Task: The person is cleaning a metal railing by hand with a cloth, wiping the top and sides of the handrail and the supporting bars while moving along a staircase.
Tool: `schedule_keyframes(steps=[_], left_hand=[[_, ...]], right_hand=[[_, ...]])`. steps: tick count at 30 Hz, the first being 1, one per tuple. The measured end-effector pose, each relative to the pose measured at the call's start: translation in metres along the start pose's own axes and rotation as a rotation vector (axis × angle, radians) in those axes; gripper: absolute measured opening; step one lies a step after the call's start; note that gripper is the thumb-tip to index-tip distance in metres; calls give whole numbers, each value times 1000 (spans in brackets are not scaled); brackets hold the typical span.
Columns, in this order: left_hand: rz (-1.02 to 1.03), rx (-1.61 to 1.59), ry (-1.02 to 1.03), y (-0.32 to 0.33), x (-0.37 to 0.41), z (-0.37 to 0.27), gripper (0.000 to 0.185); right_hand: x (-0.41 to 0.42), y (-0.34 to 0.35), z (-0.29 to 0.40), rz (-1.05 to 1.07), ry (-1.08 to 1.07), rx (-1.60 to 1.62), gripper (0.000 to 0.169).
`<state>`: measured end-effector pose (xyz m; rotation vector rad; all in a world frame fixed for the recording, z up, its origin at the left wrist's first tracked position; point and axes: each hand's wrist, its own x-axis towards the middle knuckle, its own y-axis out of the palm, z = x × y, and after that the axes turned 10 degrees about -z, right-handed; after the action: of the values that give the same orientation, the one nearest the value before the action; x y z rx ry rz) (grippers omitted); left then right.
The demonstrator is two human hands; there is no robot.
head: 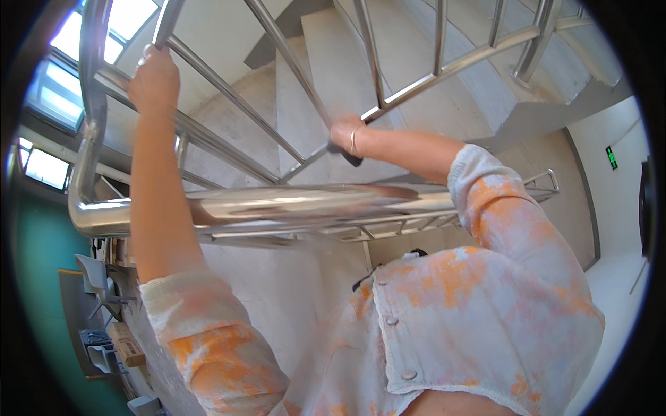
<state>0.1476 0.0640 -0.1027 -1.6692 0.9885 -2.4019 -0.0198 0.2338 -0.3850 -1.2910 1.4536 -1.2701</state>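
A polished stainless-steel stair railing crosses in front of me, its thick handrail (312, 205) nearest my body. My left hand (154, 78) is closed around a steel baluster (167, 23) at the upper left, close to a lower bar. Down at the bottom rail (411, 89), my right hand (344, 130) reaches over the handrail and is blurred. Beneath its palm and wrist shows a dark, flat piece (349, 156), perhaps cloth, pressed at the foot of a slanted baluster (291, 54). The fingers of this hand are mostly hidden.
Concrete stair treads (333, 62) rise beyond the balusters. Another railing (543, 182) runs below the handrail. At lower left stand grey chairs (96, 275) and a cardboard box (126, 343) by a green wall (41, 249). A lit green exit sign (611, 157) hangs at right.
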Motion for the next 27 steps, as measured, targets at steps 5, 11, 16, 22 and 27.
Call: schedule_keyframes(steps=[5, 11, 16, 22, 27], left_hand=[[-37, -75, -33, -13, -7, 1, 37], [-85, -106, -19, -23, -9, -10, 30], [-91, -105, -26, -27, -11, -10, 29], [-56, -75, -51, -33, -7, -16, 31], [-18, -92, -80, -31, -4, -22, 36]], right_hand=[[17, -24, 51, -401, -424, 43, 16], [57, 45, 36, -152, -424, -192, 23], [66, 28, 52, 86, -357, 38, 23], [135, -4, 43, -409, 218, 932, 23], [154, -86, 36, -579, 343, 1592, 28]])
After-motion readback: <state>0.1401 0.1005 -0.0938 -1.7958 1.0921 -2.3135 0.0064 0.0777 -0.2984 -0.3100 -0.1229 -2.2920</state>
